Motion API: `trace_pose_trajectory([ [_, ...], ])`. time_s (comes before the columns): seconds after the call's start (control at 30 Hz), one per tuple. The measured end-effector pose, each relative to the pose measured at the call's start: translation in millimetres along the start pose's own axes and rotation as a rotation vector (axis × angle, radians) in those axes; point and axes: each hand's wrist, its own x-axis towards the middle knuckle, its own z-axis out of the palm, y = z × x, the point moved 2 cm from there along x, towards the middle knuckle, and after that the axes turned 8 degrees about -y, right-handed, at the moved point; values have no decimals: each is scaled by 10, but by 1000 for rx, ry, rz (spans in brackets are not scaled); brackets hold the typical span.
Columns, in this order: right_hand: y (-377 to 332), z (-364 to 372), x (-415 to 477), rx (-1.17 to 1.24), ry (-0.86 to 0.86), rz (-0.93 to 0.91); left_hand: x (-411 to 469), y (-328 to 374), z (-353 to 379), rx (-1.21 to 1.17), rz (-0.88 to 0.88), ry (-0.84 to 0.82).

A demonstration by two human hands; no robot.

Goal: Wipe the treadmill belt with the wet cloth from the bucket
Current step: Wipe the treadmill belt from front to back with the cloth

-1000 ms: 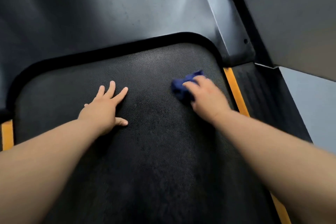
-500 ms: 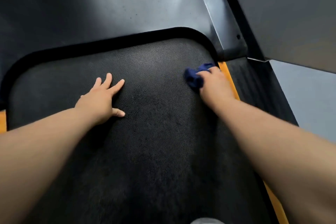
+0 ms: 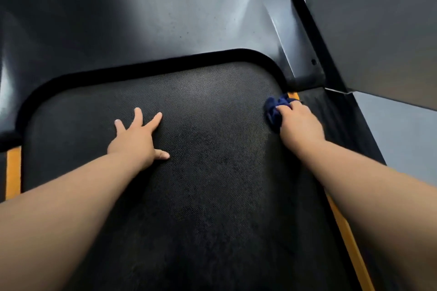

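Observation:
The black textured treadmill belt [image 3: 208,172] fills the middle of the head view. A bunched dark blue cloth [image 3: 275,110] lies at the belt's far right edge, against the orange side strip. My right hand [image 3: 299,123] grips the cloth and presses it onto the belt, with most of the cloth hidden under the fingers. My left hand [image 3: 137,139] rests flat on the belt to the left, fingers spread and straight. The bucket is not in view.
The dark motor cover [image 3: 153,19] rises beyond the belt's front end. A grey upright post and panel [image 3: 378,42] stand at the right. Orange strips [image 3: 13,172] run along both sides of the belt, with a black side rail [image 3: 331,113] on the right.
My right hand has slid the cloth rightward and forward, from the belt's middle right to its right front corner. My left hand has stayed planted on the belt.

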Motion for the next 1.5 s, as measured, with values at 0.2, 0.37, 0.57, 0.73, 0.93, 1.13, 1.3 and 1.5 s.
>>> trace_pose_trajectory([
  [0.2, -905, 176, -357, 173, -67, -369, -10, -15, -6, 23, 8, 30],
  [0.37, -392, 128, -86, 132, -10, -334, -60, -40, 12, 19, 18, 39],
  [0.57, -290, 63, -14, 89, 66, -88, -49, -18, 10, 30, 23, 45],
  [0.73, -1114, 293, -480, 138, -77, -736, -96, -65, 46, 41, 51, 57],
  [0.93, -414, 54, 230, 155, 72, -139, -104, -100, 55, 38, 89, 13],
  [1.13, -1333, 257, -478, 172, -5, -554, -142, -137, 1, 79, 114, 64],
  [1.3, -1208, 210, -97, 27, 23, -762, -237, -566, -95, 137, -24, 104],
  [1.5, -1495, -47, 57, 20, 72, -450, -258, -866, -56, 87, -34, 46],
])
